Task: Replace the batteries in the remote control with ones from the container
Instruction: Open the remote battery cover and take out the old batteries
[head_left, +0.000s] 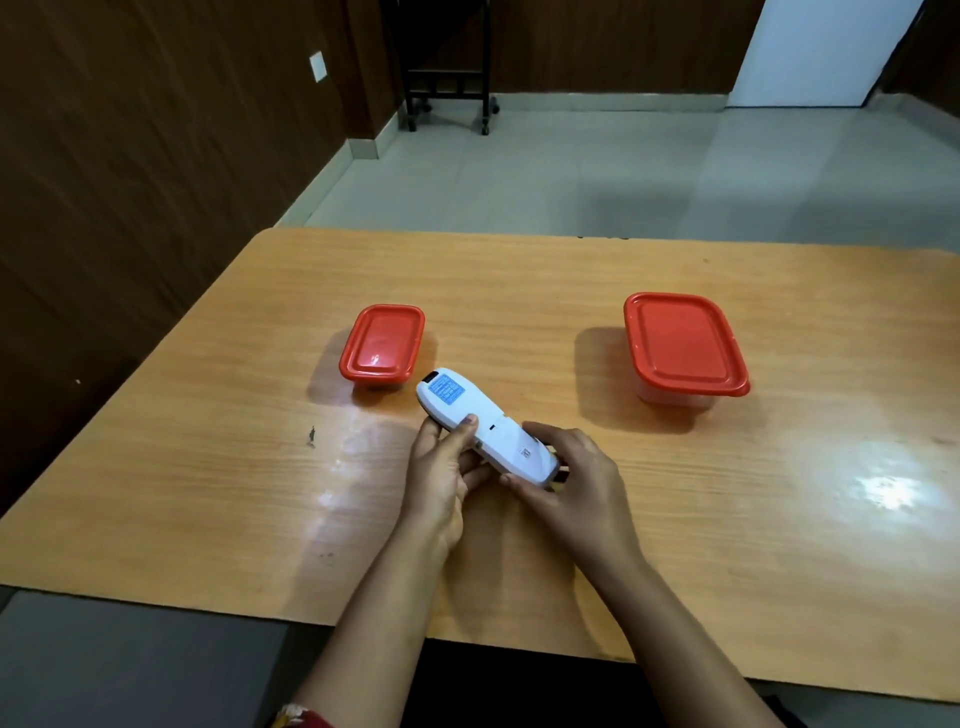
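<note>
Wooden table (519, 291), seen from the head camera; positions are given as clock directions from the remote control. Larger red-lidded container (684, 345), at about 2 o'clock and well apart, lid on. Smaller red-lidded container (383, 343), at about 11 o'clock and just beyond the remote's far tip, lid on. Both lids are opaque, so which box holds the fresh batteries cannot be told.

Right hand (576, 478), at 4 o'clock, closed around the near end of the remote, fingers wrapped over the battery cover (522, 452). Left hand (441, 467), at 8 o'clock, gripping the remote's middle from below with the thumb pressed on its back.

Remote control (483, 423), white, held face-down above the table between both hands, blue label uppermost, far tip pointing to 11 o'clock. The cover appears slightly displaced at the near end, where a dark gap shows; whether it is unlatched is unclear.

Likely faults: if the thumb pressure is off the latch line, the cover may jam or its tab snap; if it releases suddenly, cover or old batteries may drop and roll across the table.

Hidden: the button face, the battery bay, the palms' contact areas. The table's near and right edges are cut off.
</note>
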